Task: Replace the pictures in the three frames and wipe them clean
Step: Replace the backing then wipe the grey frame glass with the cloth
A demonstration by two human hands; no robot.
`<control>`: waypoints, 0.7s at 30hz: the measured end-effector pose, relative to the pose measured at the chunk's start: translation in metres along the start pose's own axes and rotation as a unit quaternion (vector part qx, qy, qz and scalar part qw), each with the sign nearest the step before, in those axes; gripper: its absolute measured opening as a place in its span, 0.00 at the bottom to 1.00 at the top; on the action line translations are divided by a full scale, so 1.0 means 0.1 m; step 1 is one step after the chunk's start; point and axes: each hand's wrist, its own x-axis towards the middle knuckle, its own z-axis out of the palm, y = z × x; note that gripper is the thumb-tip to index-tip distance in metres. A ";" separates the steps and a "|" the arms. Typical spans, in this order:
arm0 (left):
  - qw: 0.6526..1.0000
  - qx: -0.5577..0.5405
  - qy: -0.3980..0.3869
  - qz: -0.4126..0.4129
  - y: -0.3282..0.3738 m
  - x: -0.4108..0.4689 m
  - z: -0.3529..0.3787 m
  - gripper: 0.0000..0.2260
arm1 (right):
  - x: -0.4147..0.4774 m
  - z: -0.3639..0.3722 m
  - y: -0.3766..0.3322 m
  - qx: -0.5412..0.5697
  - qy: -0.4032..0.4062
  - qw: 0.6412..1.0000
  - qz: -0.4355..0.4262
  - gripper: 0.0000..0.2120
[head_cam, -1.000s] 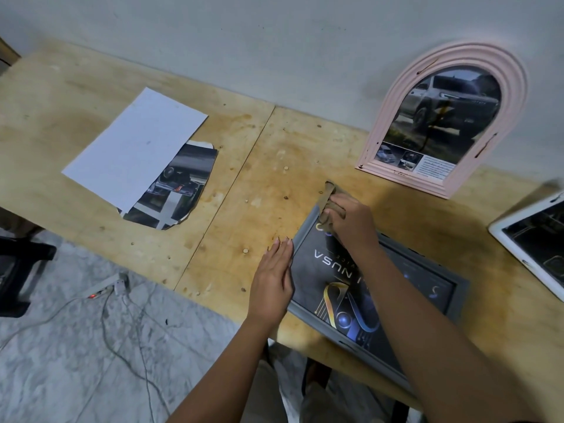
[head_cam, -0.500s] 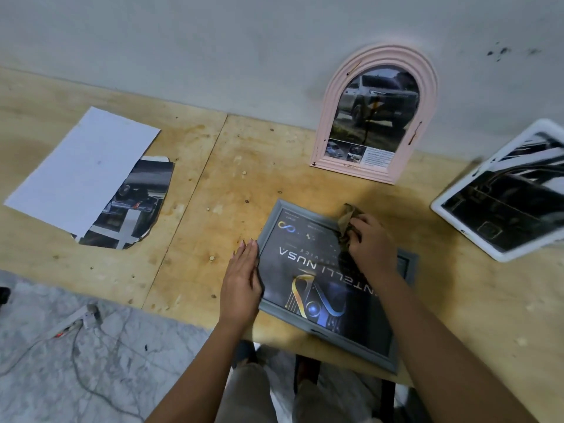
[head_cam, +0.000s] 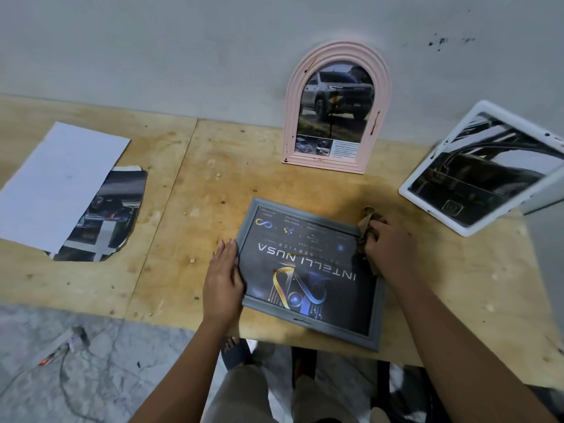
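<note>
A grey rectangular frame [head_cam: 311,322] with a dark "INTELLI NUSA" poster lies flat at the table's front edge. My left hand [head_cam: 222,282] rests flat against its left side, fingers together. My right hand [head_cam: 387,246] grips a crumpled brown cloth [head_cam: 366,230] pressed on the frame's far right corner. A pink arched frame [head_cam: 335,108] holding a truck picture leans on the wall behind. A white frame [head_cam: 485,166] with a dark picture stands tilted at the right.
A white sheet [head_cam: 58,184] lies on a cut-out dark picture [head_cam: 103,221] at the left of the wooden table [head_cam: 195,190]. A grey object's edge [head_cam: 546,239] stands at far right. A power strip [head_cam: 65,343] and cables lie on the floor.
My right hand with the cloth has slid along the frame's far edge from its left corner to its right corner. The left hand stays on the frame's left side. The camera view shifted.
</note>
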 end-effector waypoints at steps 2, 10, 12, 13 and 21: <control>1.000 0.001 0.001 0.002 0.00 0.00 0.00 0.21 | -0.03 -0.01 0.11 0.030 0.004 0.999 0.024 0.14; 1.000 0.013 0.015 0.017 -0.02 0.00 0.04 0.21 | -0.30 0.02 0.10 0.195 0.061 0.972 0.120 0.18; 1.000 0.013 0.017 0.022 -0.03 0.00 0.05 0.21 | -0.38 0.05 0.07 0.216 0.073 0.963 0.145 0.19; 1.000 0.013 0.016 0.023 -0.03 0.00 0.05 0.20 | -0.43 0.05 0.05 0.223 0.082 0.958 0.158 0.19; 1.000 -0.016 0.008 0.003 0.03 0.01 0.02 0.20 | -1.14 0.07 -0.09 0.177 0.117 0.948 0.237 0.15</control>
